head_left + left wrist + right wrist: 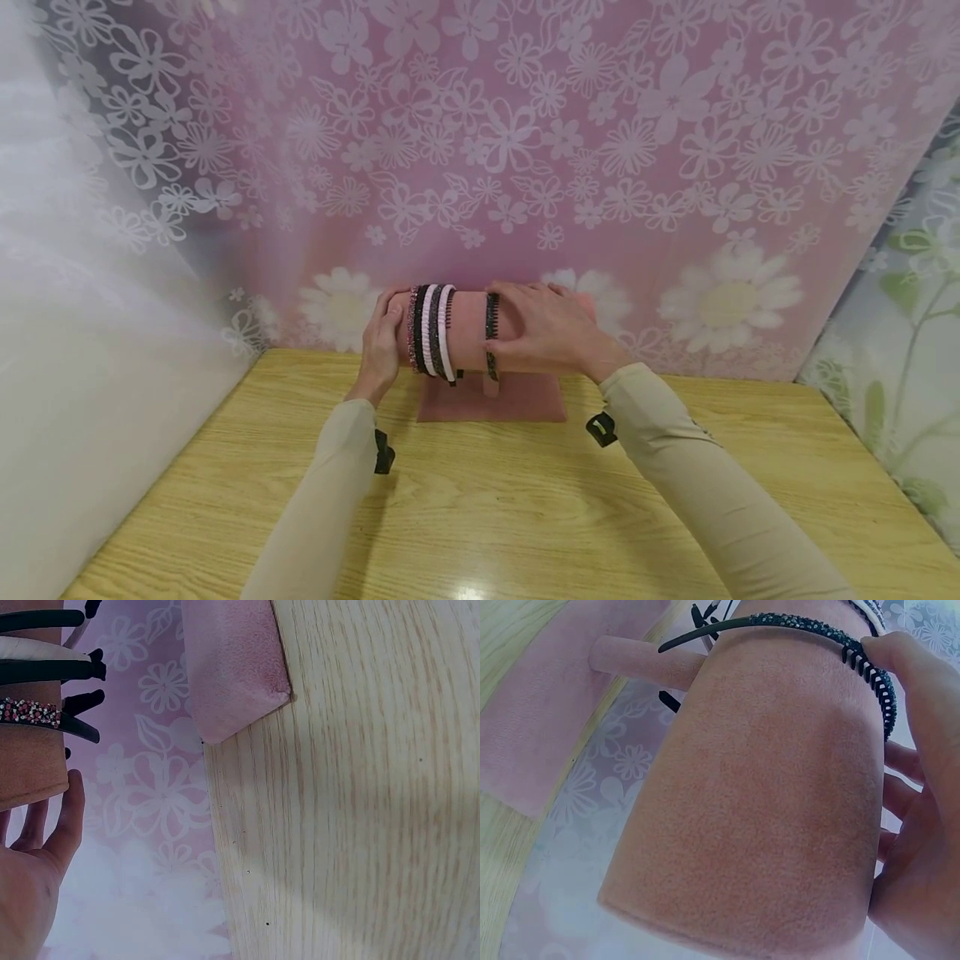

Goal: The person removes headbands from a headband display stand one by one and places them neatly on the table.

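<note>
A pink plush headband stand has a thick horizontal roll (469, 333) on a short post over a flat base (472, 405). My left hand (380, 343) holds the roll's left end, its fingers bent around the edge. Near that hand several headbands sit side by side, among them a beaded one (31, 712), black ones and white ones. Right of them, apart from the group, a dark glittery headband (802, 622) with inner comb teeth arches over the roll. My right hand (551, 329) grips this headband, thumb at its front edge and the other fingers behind the roll.
The stand rests on a light wood-grain table (480, 492) near its back edge. Right behind hangs a pink flowered curtain (510, 125). White cloth (97, 333) borders the left side, and a leaf-patterned cloth (900, 358) the right.
</note>
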`<state>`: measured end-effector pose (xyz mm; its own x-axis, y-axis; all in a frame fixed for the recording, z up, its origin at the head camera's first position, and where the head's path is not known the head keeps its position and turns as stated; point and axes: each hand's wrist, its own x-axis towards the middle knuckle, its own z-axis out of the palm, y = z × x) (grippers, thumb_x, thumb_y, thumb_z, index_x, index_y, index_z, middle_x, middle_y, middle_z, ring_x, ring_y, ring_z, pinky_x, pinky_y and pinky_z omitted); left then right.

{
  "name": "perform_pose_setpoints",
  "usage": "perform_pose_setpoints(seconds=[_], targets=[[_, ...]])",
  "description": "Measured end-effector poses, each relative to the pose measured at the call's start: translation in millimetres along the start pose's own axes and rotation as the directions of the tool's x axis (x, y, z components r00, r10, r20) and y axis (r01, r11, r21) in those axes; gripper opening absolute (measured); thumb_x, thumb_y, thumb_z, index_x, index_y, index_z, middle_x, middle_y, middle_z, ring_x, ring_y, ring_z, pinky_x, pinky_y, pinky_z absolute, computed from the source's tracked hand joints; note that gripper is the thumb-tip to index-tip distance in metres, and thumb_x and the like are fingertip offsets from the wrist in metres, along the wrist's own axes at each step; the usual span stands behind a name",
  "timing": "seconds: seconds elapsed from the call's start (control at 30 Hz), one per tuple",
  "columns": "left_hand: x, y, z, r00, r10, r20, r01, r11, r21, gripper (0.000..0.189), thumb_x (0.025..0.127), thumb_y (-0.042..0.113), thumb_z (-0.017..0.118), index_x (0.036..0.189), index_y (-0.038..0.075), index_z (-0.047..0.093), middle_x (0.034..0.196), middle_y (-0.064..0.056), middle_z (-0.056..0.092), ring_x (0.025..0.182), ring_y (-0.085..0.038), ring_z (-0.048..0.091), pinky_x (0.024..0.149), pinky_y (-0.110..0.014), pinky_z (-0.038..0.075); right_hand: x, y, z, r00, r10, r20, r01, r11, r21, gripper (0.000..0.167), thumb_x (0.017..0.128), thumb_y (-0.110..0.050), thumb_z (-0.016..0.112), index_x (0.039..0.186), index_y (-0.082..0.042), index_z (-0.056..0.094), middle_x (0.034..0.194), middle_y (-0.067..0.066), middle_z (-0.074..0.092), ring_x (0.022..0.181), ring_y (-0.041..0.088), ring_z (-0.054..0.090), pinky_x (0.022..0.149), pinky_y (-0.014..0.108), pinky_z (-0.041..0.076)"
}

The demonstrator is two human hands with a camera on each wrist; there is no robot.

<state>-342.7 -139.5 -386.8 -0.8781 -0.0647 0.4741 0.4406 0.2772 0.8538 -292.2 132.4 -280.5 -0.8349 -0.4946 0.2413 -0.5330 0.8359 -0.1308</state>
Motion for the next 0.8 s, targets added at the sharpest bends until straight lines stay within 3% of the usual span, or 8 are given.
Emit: perform_pose_setpoints(seconds=[0.8], targets=[[-1.0,0.9,-0.2,1.000,0.015,-0.004,-0.014,0.999,0.048,0.051,0.107,0.044,0.029,0.149,0.024,0.049,0.150,-0.007,0.054,0.133,-0.031,0.053,0.115,-0.053,0.038,-7.3,8.2,-3.8,0.999,0.031,-0.008,-0.031,0.999,-0.034,0.086,0.085,-0.064,0.067,0.156,-0.022,0.041,0.158,0.005,0.048,0.145,0.035,0.045,0.116,0.064,0.032]])
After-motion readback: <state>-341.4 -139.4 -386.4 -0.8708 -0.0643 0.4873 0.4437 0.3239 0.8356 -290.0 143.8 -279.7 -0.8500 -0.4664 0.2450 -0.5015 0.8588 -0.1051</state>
